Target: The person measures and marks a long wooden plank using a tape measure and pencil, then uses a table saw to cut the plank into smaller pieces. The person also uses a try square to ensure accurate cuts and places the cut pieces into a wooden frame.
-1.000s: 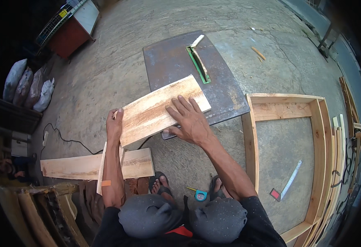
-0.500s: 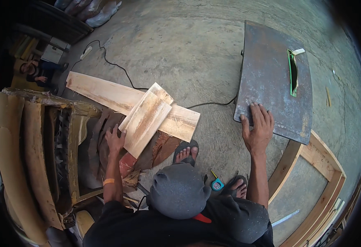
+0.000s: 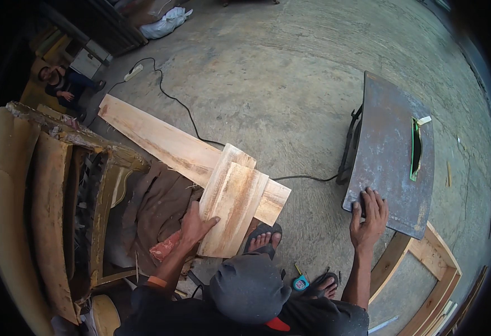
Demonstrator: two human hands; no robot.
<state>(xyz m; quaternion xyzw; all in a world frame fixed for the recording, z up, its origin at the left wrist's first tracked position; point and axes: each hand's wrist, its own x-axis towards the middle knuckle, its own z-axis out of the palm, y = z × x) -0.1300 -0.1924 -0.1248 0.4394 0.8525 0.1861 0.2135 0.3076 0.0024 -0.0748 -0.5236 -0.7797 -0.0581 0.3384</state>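
My left hand (image 3: 194, 227) grips the left edge of a short, pale wooden board (image 3: 234, 207), thumb on top and the other fingers hidden behind it. Another short board (image 3: 235, 152) lies partly beneath that one. Both rest across a long, tapering plank (image 3: 158, 137). On the right, my right hand (image 3: 367, 221) lies on the near edge of a metal-topped saw table (image 3: 380, 157), fingers spread on the surface and holding nothing. A slot with a green border (image 3: 415, 148) runs through the tabletop, with a pale scrap (image 3: 424, 120) at its far end.
A worn sofa frame (image 3: 60, 218) stands at left beside brown, crumpled material (image 3: 158, 207). A black cable (image 3: 186, 109) crosses the concrete floor. A tape measure (image 3: 300, 283) lies by my feet; a wooden frame (image 3: 413, 280) lies at right. Another person (image 3: 66, 87) sits far left.
My left hand has shifted nearer the board's lower end, its thumb now over the edge. The view has tilted, so the boards and saw table appear lower and further right.
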